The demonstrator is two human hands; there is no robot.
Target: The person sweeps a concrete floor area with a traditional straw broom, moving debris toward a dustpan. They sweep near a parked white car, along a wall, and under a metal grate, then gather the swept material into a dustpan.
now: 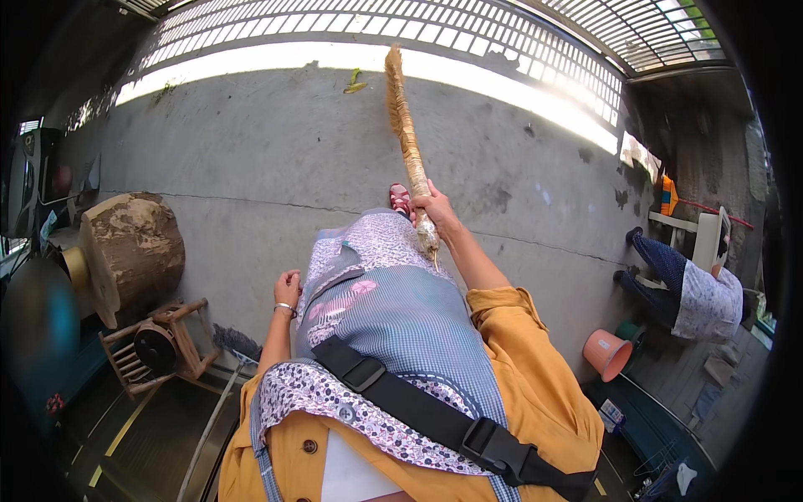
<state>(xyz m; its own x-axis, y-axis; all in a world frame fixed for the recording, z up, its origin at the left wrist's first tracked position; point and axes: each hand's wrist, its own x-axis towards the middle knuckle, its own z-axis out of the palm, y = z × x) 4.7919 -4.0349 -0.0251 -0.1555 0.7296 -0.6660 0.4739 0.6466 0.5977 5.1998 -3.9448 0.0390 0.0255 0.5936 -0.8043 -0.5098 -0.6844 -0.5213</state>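
My right hand (433,209) is wrapped round the bound handle of a straw broom (407,138). The broom slants up and away from me in front of my apron (389,309), its bristles at the far end. Below the hand, the handle's butt hangs over the apron. At my left side hangs my left hand (288,288), fingers curled in and holding nothing that I can see; a bracelet circles its wrist. A red-patterned shoe (400,197) shows beside the broom handle.
A cracked concrete floor (276,142) runs to a barred railing (351,25). Left are a thick wood block (138,247) and a wooden stool (159,343). On the right stand a pink bucket (607,355) and another person (698,289). Yellow-green scraps (355,84) lie far off.
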